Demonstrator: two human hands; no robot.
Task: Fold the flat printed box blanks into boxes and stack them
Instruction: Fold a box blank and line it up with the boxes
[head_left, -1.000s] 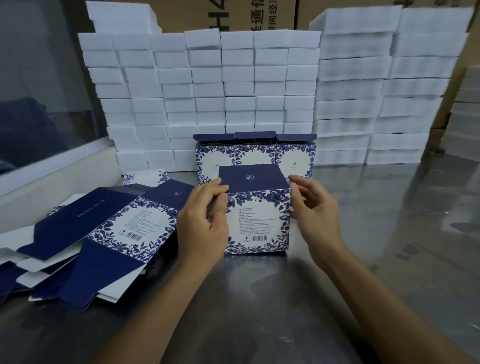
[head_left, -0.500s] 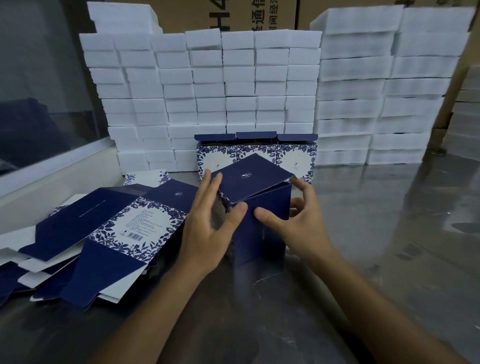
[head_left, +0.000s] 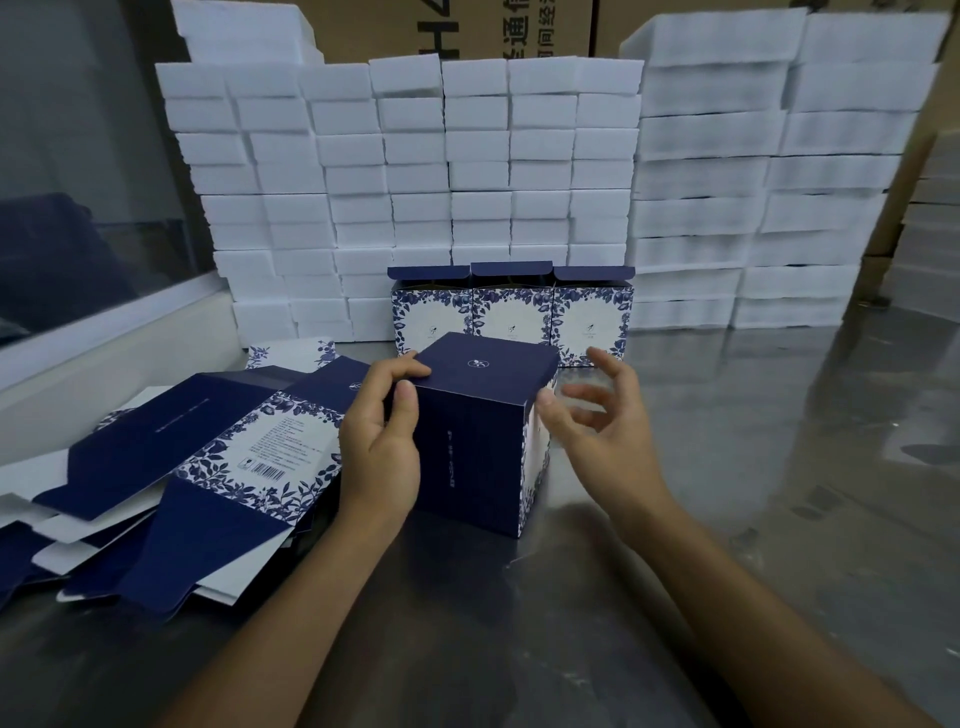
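Left hand (head_left: 382, 447) grips box (head_left: 478, 431) (right hand (head_left: 602, 421) open).

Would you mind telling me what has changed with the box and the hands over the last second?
The box was turned so a dark blue side faces the camera, and its top flap went from lifted to flat. The left hand holds its upper left corner; the right hand has let go, fingers spread. The flat blanks and three finished boxes stayed put.
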